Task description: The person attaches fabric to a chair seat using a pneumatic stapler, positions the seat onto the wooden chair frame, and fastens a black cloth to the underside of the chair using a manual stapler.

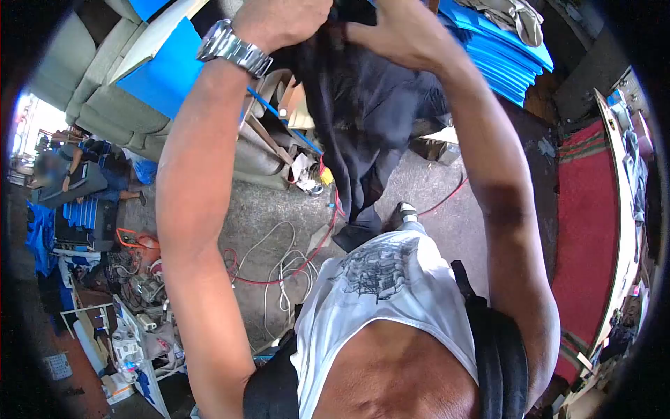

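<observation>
Long black fabric [370, 105] hangs from the top of the view down to the floor near my foot. My left hand [286, 21], with a metal watch [234, 49] on its wrist, is closed at the upper left edge of this cloth. On the other side, my right hand [401, 33] grips the cloth too, its thumb pointing toward my left hand. Both arms are raised and stretched forward. The top edge of the view cuts off the fingertips of both hands.
Grey upholstered seating [125, 105] and a blue panel [164, 70] stand at left. Stacked blue sheets [502, 59] lie at upper right. A red hose [269, 279] and white cable [286, 265] cross the floor. Another person [70, 167] sits far left. A red panel [586, 230] is at right.
</observation>
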Tool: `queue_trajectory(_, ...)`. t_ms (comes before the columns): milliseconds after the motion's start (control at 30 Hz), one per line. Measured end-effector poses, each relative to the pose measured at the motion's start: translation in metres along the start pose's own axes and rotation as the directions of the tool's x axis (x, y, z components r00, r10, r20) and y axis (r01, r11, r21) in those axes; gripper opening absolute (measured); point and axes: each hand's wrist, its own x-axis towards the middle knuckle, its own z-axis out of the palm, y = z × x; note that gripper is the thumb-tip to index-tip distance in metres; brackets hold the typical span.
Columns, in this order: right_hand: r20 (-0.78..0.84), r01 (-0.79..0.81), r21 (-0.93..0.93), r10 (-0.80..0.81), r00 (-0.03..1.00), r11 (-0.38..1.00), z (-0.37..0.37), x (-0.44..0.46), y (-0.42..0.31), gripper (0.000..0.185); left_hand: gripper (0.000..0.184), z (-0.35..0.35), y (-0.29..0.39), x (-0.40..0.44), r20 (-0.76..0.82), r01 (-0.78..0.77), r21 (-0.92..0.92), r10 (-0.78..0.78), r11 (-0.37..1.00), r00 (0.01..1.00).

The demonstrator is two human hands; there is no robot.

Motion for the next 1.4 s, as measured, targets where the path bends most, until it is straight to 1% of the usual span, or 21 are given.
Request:
queue_trajectory(167, 0.041, -0.149, -0.448, 0.186, 0.982, 0.882, 0.038, 0.016, 0.075, 0.035, 0.031, -0.053, 0.006, -0.016, 0.098, 0.078, 0.43, -0.132, 0.9, 0.986)
queue_trajectory(233, -0.005, -0.213, -0.44, 0.234, 0.972, 0.873, 0.035, 0.007, 0.106, 0.037, 0.024, -0.076, -0.05, -0.025, 0.067, -0.271, 0.536, 0.28, 0.799, 0.958)
queue_trajectory(300, -0.114, -0.046, -0.466, -0.008, 0.993, 0.883, 0.032, 0.005, 0.155, 0.039, 0.025, -0.101, -0.044, -0.041, 0.039, 0.089, 0.569, -0.135, 0.818, 0.99)
queue_trajectory(367, -0.083, 0.008, -0.466, -0.053, 0.995, 0.885, 0.011, 0.016, 0.179, 0.043, 0.026, -0.113, -0.079, -0.056, -0.008, 0.064, 0.642, -0.077, 0.764, 0.997)
queue_trajectory(400, -0.041, -0.083, -0.389, 0.072, 0.997, 0.917, -0.004, 0.023, 0.187, 0.047, 0.026, -0.116, -0.089, -0.063, -0.012, 0.066, 0.643, -0.076, 0.763, 0.997)
queue_trajectory(500, -0.002, -0.059, -0.121, 0.06, 0.998, 0.991, -0.061, 0.037, 0.192, 0.039, 0.029, -0.123, -0.119, -0.076, -0.191, 0.293, 0.567, -0.222, 0.77, 0.956)
queue_trajectory(567, -0.135, -0.208, -0.394, 0.168, 0.977, 0.895, -0.098, 0.034, 0.15, 0.038, 0.026, -0.133, -0.149, -0.078, -0.357, 0.176, 0.255, -0.076, 0.951, 0.931)
queue_trajectory(633, -0.231, -0.318, 0.056, 0.322, 0.918, 0.946, -0.118, 0.032, 0.118, 0.044, 0.027, -0.14, -0.154, -0.078, -0.391, 0.202, 0.23, -0.1, 0.952, 0.915)
queue_trajectory(700, -0.301, -0.077, -0.085, 0.048, 0.953, 0.993, -0.144, 0.047, 0.148, 0.048, 0.026, -0.143, -0.148, -0.077, -0.433, 0.294, 0.315, -0.139, 0.902, 0.89)
queue_trajectory(767, -0.402, 0.085, -0.104, -0.12, 0.908, 0.991, -0.157, 0.047, 0.139, 0.027, 0.028, -0.146, -0.145, -0.078, -0.426, 0.365, 0.348, -0.202, 0.863, 0.882)
queue_trajectory(900, -0.456, 0.026, 0.242, 0.091, 0.885, 0.97, -0.18, 0.041, 0.099, 0.033, 0.034, -0.147, -0.122, -0.066, -0.586, 0.497, 0.335, -0.236, 0.8, 0.775)
queue_trajectory(933, -0.454, 0.018, 0.239, 0.095, 0.886, 0.971, -0.19, 0.04, 0.118, 0.033, 0.031, -0.144, -0.118, -0.062, -0.725, 0.487, 0.119, -0.259, 0.865, 0.639)
queue_trajectory(967, -0.521, 0.033, -0.31, -0.199, 0.83, 0.95, -0.208, 0.037, 0.152, 0.034, 0.028, -0.139, -0.112, -0.06, -0.823, 0.426, -0.095, -0.312, 0.9, 0.475)
queue_trajectory(1033, -0.456, -0.032, -0.713, -0.428, 0.78, 0.7, -0.197, 0.03, 0.168, 0.04, 0.032, -0.116, -0.124, -0.073, -0.85, 0.527, 0.397, 0.084, 0.751, 0.52)
queue_trajectory(1100, -0.288, 0.014, -0.645, -0.26, 0.922, 0.764, -0.136, 0.006, 0.172, 0.032, 0.029, -0.027, -0.159, -0.113, -0.68, 0.362, 0.599, 0.214, 0.715, 0.701)
queue_trajectory(1133, -0.121, 0.008, -0.567, -0.092, 0.988, 0.824, -0.089, -0.012, 0.174, 0.029, 0.026, 0.013, -0.142, -0.114, -0.363, 0.057, 0.639, 0.236, 0.767, 0.901)
queue_trajectory(1167, 0.071, -0.022, -0.535, 0.071, 0.995, 0.844, -0.047, -0.029, 0.181, 0.027, 0.023, 0.054, -0.124, -0.115, 0.004, -0.199, 0.482, 0.225, 0.853, 0.974)
queue_trajectory(1200, 0.248, -0.043, -0.54, 0.207, 0.946, 0.841, -0.012, -0.047, 0.194, 0.027, 0.022, 0.083, -0.117, -0.119, 0.213, 0.009, 0.367, -0.094, 0.93, 0.973)
queue_trajectory(1233, 0.377, -0.051, -0.557, 0.308, 0.874, 0.829, 0.017, -0.064, 0.21, 0.029, 0.024, 0.111, -0.109, -0.123, 0.391, 0.258, 0.367, -0.399, 0.894, 0.829)
queue_trajectory(1367, 0.474, 0.069, -0.531, 0.229, 0.85, 0.844, 0.072, -0.076, 0.257, 0.031, 0.025, 0.146, -0.141, -0.135, 0.284, 0.435, 0.517, -0.627, 0.737, 0.725)
queue_trajectory(1400, 0.476, -0.062, -0.514, 0.345, 0.809, 0.855, 0.082, -0.069, 0.263, 0.03, 0.026, 0.151, -0.145, -0.124, 0.257, 0.401, 0.617, -0.655, 0.677, 0.711)
